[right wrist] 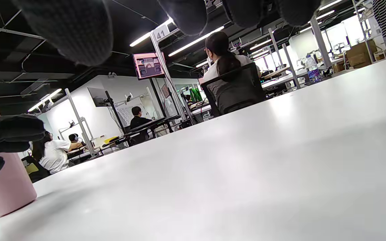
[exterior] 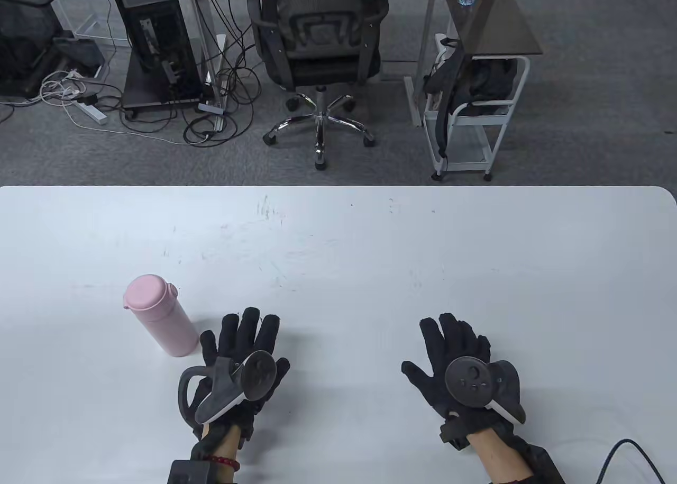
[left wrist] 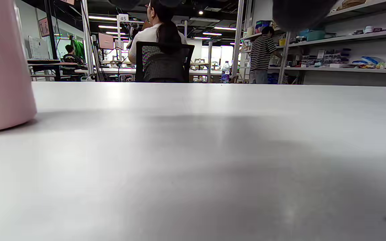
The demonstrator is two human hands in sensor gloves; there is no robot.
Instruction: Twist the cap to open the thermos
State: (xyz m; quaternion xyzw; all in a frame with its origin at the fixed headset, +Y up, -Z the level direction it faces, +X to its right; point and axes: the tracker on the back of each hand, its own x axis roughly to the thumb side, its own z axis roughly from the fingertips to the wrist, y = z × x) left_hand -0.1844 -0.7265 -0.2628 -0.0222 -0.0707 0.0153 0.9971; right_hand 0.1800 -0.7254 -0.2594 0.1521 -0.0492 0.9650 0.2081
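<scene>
I see the thermos [exterior: 158, 314] standing upright on the white table [exterior: 370, 240], near-left area, cap [exterior: 147, 291] on. It sits just beside my left hand [exterior: 240, 357], off its outer edge and slightly farther out; a narrow gap shows, no contact. Left hand lies palm down, fingers spread flat, holding nothing. Right hand [exterior: 460, 367] is well apart from the thermos, on the opp. side of the table, also palm down w/ fingers splayed and holding nothing.

Materials: thermos body is a smooth matte pink cylinder, rounded-top cap in same pink w/ a small tab at the rim. Left wrist view shows its base [left wrist: 2, 83] flush on the table. Right wrist view shows it partly behind a black gloved finger [right wrist: 8, 132]. Gloves are black knit fabric; trackers are grey, disc-faced. Tabletop is glossy white, w/ faint scuff marks toward the far edge.
</scene>
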